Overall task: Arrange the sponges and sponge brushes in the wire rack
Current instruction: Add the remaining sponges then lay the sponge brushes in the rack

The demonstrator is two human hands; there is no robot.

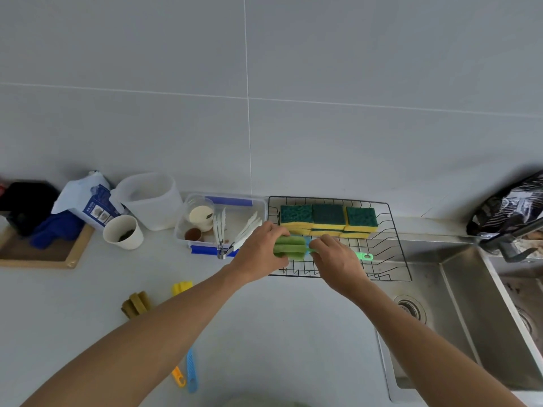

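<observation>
Nearest the viewer, short of the wire rack (393,230), two sponge brushes lie on the bare tabletop (279,333): an olive-headed one (136,304) and a yellow-headed one (182,287), with a blue handle (192,371) and an orange handle (178,376) showing closer in (the arm hides which handle joins which head). Both are well left of the rack and not yet placed.

Over the rack's front left corner, the left hand (260,251) curls its fingers round the foam head of a green sponge brush (289,247), while the right hand (338,259) pinches the stem just beside the head; the green handle end (364,256) pokes out past the right hand, above the wires. Behind it, along the rack's back edge, three green-and-yellow sponge stacks (327,221) sit side by side.

The likely trouble is the thin handle slipping between the wires or catching an upright prong as it goes down, tilting the brush. The soft head could also squash against the sponges if pushed too far back. Room is open to the right of the sponges and along the front rows. Left of the rack, a clear tub (258,205) of utensils sits close, so the left hand has little sideways slack; right of it the sink (458,304) drops away, and part of the rack appears to overhang it.
</observation>
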